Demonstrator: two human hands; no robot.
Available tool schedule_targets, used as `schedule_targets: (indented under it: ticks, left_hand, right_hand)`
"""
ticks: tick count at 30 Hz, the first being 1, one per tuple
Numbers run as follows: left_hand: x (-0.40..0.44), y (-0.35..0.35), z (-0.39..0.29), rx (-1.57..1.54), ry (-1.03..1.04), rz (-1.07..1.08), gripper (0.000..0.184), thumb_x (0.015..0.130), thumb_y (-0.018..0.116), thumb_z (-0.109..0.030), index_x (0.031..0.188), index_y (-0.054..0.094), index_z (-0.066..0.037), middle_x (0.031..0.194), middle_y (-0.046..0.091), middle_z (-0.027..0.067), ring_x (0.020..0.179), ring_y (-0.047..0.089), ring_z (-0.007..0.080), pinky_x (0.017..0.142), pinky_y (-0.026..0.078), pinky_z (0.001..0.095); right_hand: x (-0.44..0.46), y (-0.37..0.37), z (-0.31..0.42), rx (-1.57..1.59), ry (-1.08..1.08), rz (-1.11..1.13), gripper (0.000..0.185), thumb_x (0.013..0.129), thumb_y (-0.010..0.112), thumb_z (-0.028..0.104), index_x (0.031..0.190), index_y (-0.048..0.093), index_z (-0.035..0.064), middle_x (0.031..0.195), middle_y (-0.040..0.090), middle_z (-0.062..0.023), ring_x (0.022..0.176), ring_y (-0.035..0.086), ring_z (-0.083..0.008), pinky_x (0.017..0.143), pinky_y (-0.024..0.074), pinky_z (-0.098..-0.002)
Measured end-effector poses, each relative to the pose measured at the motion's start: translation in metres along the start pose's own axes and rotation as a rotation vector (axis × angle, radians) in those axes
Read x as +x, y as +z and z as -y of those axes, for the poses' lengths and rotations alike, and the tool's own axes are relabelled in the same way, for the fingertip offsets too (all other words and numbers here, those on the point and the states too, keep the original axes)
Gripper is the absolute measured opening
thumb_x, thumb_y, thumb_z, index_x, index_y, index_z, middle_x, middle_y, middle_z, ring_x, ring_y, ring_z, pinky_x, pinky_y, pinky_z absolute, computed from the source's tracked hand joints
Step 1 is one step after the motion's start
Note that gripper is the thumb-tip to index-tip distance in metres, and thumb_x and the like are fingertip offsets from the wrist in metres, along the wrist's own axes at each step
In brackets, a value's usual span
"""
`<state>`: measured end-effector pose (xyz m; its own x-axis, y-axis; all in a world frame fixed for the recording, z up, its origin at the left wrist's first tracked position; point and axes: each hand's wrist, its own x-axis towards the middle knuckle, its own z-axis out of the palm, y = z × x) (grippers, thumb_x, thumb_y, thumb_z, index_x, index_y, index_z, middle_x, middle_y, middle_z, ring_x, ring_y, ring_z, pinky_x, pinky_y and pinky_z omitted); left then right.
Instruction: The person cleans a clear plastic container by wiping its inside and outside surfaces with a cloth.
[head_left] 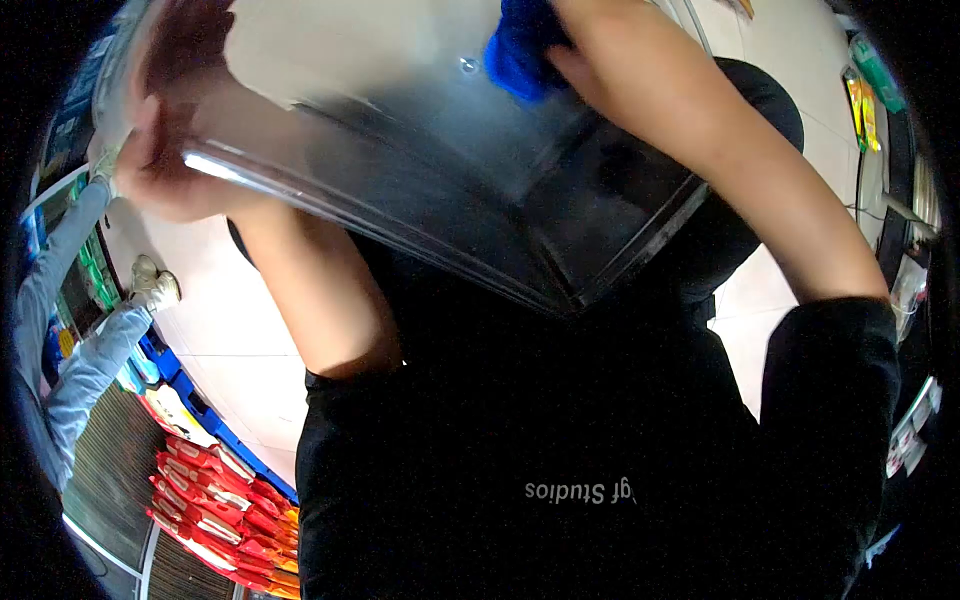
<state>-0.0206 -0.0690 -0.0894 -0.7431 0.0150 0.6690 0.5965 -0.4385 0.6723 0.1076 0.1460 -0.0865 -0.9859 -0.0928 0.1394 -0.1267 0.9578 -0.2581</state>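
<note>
A large clear plastic container (450, 190) with straight edges and a corner pointing toward my body is tilted in front of my lap. My left hand (172, 178) grips its left side, fingers partly seen blurred through the clear wall. At the top, my right hand (580, 60) is closed on a bright blue cloth (518, 55), which lies against the container's surface. Part of that hand is cut off by the frame's upper edge. A small round mark shows on the plastic beside the cloth.
Red packets (215, 510) are stacked at lower left beside a blue rack edge (190, 385). Another person's legs in light jeans (95, 370) and pale shoes (152, 283) stand at left. Shelves with green and yellow packages (862, 110) line the right. The floor (215, 300) is pale tile.
</note>
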Motion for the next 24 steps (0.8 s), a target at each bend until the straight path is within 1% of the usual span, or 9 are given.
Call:
schedule_targets:
  ticks: [1, 3, 4, 5, 7, 8, 9, 17, 24]
  left_hand:
    - [0.002, 0.003, -0.002, 0.010, 0.028, 0.017, 0.051, 0.087, 0.026, -0.026, 0.111, 0.051, 0.012, 0.105, 0.057, 0.0350, 0.095, 0.060, 0.0432, 0.084, 0.050, 0.0451]
    - [0.002, 0.004, -0.002, 0.031, 0.083, 0.053, 0.050, 0.088, 0.027, -0.026, 0.111, 0.049, 0.011, 0.104, 0.056, 0.0367, 0.093, 0.060, 0.0450, 0.081, 0.052, 0.0454]
    - [0.002, 0.001, -0.001, 0.056, 0.111, 0.041, 0.050, 0.088, 0.027, -0.027, 0.111, 0.049, 0.011, 0.104, 0.056, 0.0365, 0.093, 0.060, 0.0448, 0.081, 0.052, 0.0453]
    - [0.000, 0.000, -0.001, 0.074, 0.126, 0.030, 0.050, 0.088, 0.028, -0.028, 0.111, 0.049, 0.011, 0.104, 0.056, 0.0363, 0.093, 0.060, 0.0446, 0.081, 0.052, 0.0451]
    - [-0.003, -0.002, -0.002, 0.114, 0.153, 0.005, 0.051, 0.088, 0.028, -0.029, 0.110, 0.049, 0.012, 0.104, 0.056, 0.0359, 0.093, 0.060, 0.0442, 0.080, 0.052, 0.0448]
    - [-0.005, -0.002, -0.005, 0.123, 0.166, -0.005, 0.052, 0.088, 0.028, -0.030, 0.110, 0.050, 0.012, 0.104, 0.056, 0.0358, 0.093, 0.060, 0.0439, 0.080, 0.052, 0.0446]
    - [-0.005, -0.004, -0.001, 0.133, 0.171, -0.013, 0.052, 0.088, 0.029, -0.031, 0.109, 0.050, 0.012, 0.103, 0.056, 0.0356, 0.093, 0.060, 0.0437, 0.080, 0.052, 0.0445]
    - [-0.008, -0.006, 0.002, 0.152, 0.184, -0.032, 0.056, 0.088, 0.031, -0.036, 0.107, 0.050, 0.012, 0.102, 0.057, 0.0341, 0.092, 0.061, 0.0420, 0.078, 0.053, 0.0432]
    - [-0.007, -0.004, 0.007, 0.140, 0.194, -0.031, 0.059, 0.088, 0.033, -0.041, 0.105, 0.051, 0.013, 0.102, 0.057, 0.0328, 0.091, 0.062, 0.0405, 0.077, 0.053, 0.0421]
  right_hand:
    - [0.002, 0.004, 0.003, 0.003, 0.011, 0.006, 0.030, 0.080, 0.060, 0.005, 0.110, 0.053, 0.0063, 0.096, 0.061, -0.0193, 0.088, 0.063, -0.0338, 0.076, 0.0523, -0.0416]
    - [0.006, 0.012, 0.008, 0.036, -0.127, 0.149, 0.015, 0.077, 0.051, 0.007, 0.090, 0.052, -0.0007, 0.086, 0.059, -0.0203, 0.078, 0.061, -0.0363, 0.068, 0.0500, -0.0447]
    - [0.002, 0.025, 0.010, -0.067, -0.159, 0.079, 0.026, 0.082, 0.057, 0.007, 0.107, 0.054, 0.0070, 0.088, 0.060, -0.0177, 0.081, 0.064, -0.0315, 0.069, 0.0530, -0.0411]
    - [-0.008, 0.031, 0.017, -0.057, -0.155, 0.088, 0.026, 0.082, 0.057, 0.007, 0.107, 0.054, 0.0070, 0.088, 0.060, -0.0177, 0.081, 0.064, -0.0315, 0.069, 0.0530, -0.0411]
    - [-0.031, 0.038, 0.032, -0.049, -0.184, 0.409, 0.020, 0.081, 0.056, 0.010, 0.101, 0.057, 0.0074, 0.081, 0.058, -0.0137, 0.075, 0.064, -0.0281, 0.067, 0.0525, -0.0402]
    - [-0.047, 0.058, 0.030, 0.038, -0.344, 0.267, 0.013, 0.079, 0.058, 0.010, 0.091, 0.059, 0.0068, 0.080, 0.057, -0.0104, 0.072, 0.063, -0.0267, 0.067, 0.0524, -0.0385]
    - [-0.048, 0.061, 0.037, 0.025, -0.297, 0.298, 0.010, 0.076, 0.059, 0.009, 0.085, 0.061, 0.0060, 0.080, 0.058, -0.0110, 0.073, 0.063, -0.0267, 0.067, 0.0518, -0.0387]
    - [-0.045, 0.058, 0.051, 0.306, -0.143, 0.439, 0.017, 0.074, 0.058, 0.015, 0.084, 0.063, 0.0018, 0.075, 0.059, -0.0156, 0.073, 0.061, -0.0347, 0.066, 0.0502, -0.0439]
    - [-0.053, 0.038, 0.048, 0.571, -0.043, 0.555, 0.018, 0.074, 0.057, 0.017, 0.085, 0.061, 0.0042, 0.076, 0.058, -0.0166, 0.075, 0.059, -0.0365, 0.068, 0.0472, -0.0458]
